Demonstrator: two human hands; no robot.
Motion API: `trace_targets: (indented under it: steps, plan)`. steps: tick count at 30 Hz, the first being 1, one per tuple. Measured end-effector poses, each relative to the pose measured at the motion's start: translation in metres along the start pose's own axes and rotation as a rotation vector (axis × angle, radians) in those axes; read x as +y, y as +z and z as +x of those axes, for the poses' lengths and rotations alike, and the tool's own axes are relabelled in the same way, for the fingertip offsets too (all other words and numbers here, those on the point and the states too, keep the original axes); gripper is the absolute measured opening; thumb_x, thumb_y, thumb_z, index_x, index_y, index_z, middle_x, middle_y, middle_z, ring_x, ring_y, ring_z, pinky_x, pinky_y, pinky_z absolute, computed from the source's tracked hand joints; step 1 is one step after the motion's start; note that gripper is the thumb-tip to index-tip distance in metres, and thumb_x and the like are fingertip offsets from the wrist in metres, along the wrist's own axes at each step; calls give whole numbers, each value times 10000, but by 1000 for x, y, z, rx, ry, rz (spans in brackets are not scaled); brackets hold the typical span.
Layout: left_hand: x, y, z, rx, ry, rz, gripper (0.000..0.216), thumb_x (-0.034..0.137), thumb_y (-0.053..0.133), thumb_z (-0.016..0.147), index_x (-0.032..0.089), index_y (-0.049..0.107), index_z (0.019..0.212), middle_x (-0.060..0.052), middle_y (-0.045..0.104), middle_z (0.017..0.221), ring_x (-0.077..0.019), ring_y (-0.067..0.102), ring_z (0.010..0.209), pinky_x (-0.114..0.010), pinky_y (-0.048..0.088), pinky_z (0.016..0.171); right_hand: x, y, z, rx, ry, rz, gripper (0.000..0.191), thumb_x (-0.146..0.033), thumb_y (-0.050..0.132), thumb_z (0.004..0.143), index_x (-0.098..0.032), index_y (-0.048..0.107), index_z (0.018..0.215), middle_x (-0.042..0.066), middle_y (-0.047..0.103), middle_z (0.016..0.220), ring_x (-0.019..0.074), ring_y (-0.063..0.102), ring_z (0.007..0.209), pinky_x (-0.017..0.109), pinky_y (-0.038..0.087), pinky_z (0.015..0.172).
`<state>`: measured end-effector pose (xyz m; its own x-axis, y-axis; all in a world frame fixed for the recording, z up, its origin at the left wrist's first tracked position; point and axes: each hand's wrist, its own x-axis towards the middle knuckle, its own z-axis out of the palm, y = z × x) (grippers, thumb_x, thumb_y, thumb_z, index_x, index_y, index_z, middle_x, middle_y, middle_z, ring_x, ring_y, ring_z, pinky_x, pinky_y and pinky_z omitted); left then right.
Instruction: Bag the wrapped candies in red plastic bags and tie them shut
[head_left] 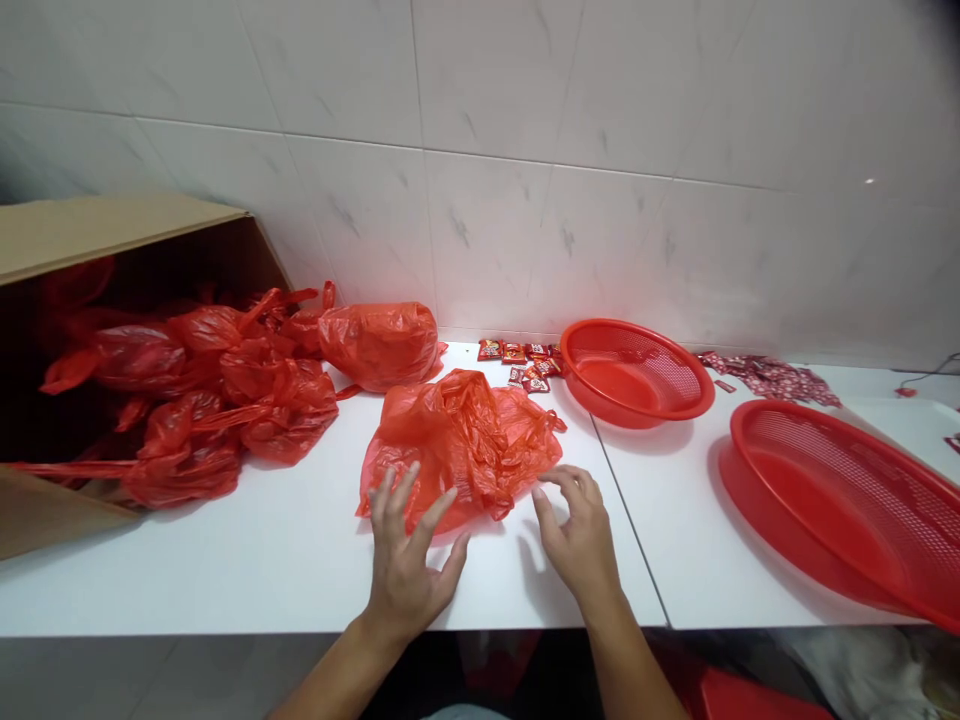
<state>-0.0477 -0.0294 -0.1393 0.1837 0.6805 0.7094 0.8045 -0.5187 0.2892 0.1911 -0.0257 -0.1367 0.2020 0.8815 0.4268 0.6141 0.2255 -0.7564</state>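
Left edge: open cardboard box point(120, 225), tied red bags point(210, 400) spilling onto white worktop point(292, 570). Left hand point(409, 580), lower centre, fingers spread, released; crumpled red plastic bag point(461, 440) mid-frame; snack packets point(537, 352) behind; right hand point(581, 535) released, fingers curved. Right: small red basket point(619, 385), large red basket point(814, 490).

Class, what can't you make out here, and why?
All from the head view:
Box, deep inside: shadow and piled bags hide it.
Nearer basket: its right end is cut off by the picture's right edge.
Fine print on packets: too small.
Plump bag: red plastic hides its contents.
Right hand touching loose bag? Unclear from this angle.
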Motion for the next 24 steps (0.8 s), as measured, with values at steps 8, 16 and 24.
trace_targets:
  steps: [8, 16, 24]
  plan:
    - [-25, 27, -38, -243, -90, 154, 883, 336, 691, 919, 328, 237, 1676, -132, 31, 1771, -459, 106, 1606, -722, 207, 1245, -14, 60, 38, -215, 177, -23, 921, -641, 740, 839, -370, 355, 1631, 137, 18, 1739, 557, 32, 1570, 827, 251, 1123]
    - [-34, 44, -47, -381, -94, 295, 793, 474, 536, 1002, 182, 241, 1678, -191, 136, 1748, -425, 182, 1601, -653, 271, 1246, -14, 100, 48, -178, 257, 58, 543, -320, 855, 658, -220, 782, 1186, 132, 407, 1650, 422, 331, 1531, 572, 289, 1238]
    - [-40, 48, -51, -492, -146, 329, 829, 550, 426, 1023, 76, 219, 1670, -199, 304, 1695, -396, 263, 1583, -603, 240, 1273, 18, 40, 83, 16, 316, 342, 319, -427, 736, 766, -188, 796, 967, 89, 809, 1047, 262, 750, 988, 407, 569, 963]
